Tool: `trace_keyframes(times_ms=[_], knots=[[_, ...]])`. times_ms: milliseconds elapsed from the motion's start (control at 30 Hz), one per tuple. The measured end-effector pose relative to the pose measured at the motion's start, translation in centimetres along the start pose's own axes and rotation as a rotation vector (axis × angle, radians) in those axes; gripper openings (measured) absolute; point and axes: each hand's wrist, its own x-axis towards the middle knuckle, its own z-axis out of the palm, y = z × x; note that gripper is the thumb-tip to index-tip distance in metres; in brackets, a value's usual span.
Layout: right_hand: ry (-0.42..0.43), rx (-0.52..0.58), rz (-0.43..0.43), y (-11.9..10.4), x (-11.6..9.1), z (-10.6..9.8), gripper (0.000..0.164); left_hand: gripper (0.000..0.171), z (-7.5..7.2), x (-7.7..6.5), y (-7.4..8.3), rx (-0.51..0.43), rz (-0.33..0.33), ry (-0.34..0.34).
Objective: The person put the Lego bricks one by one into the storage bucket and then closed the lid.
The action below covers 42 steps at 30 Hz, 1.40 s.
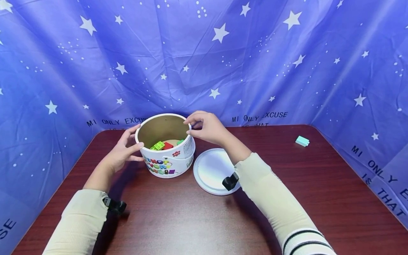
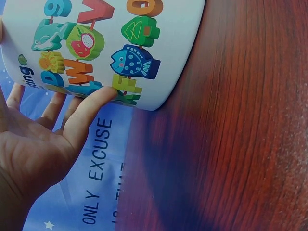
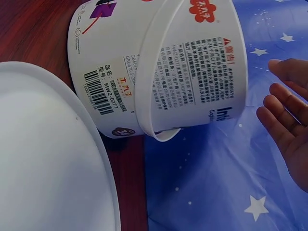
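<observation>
A white round bucket point(image 1: 165, 166) with colourful printed letters and a lowered handle stands on the table, its top uncovered. Inside lie a lime-green toy brick point(image 1: 157, 145), a red brick point(image 1: 167, 145) and a green piece point(image 1: 180, 142). My left hand point(image 1: 119, 154) spreads along the bucket's left side, thumb and a finger at the rim; in the left wrist view its fairly straight fingers reach the printed wall. My right hand point(image 1: 208, 128) is by the right rim, fingers lightly bent. In the right wrist view, the right hand point(image 3: 291, 113) shows a gap from the bucket.
A white round lid point(image 1: 208, 173) lies on the dark red wooden table point(image 1: 172, 219), right of the bucket and partly under my right forearm. One mint-green brick point(image 1: 302, 141) sits at the far right. Blue star-patterned cloth point(image 1: 178, 53) hangs behind and beside the table.
</observation>
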Motion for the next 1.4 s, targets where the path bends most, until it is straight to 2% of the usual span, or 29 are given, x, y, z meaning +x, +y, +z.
trace_keyframes(times_ms=[400, 1067, 1400], knots=[[0.047, -0.024, -0.064, 0.7, -3.0, -2.3, 0.027, 0.071, 0.0, 0.1, -0.1, -0.005, -0.001, -0.005], [0.113, -0.036, 0.028, 2.3, -7.3, -6.4, 0.029, 0.071, 0.0, 0.2, 0.0, -0.015, -0.001, -0.006], [0.181, -0.078, 0.000, 3.0, -9.0, -7.6, 0.031, 0.071, -0.1, 0.2, -0.1, -0.013, -0.005, -0.009]])
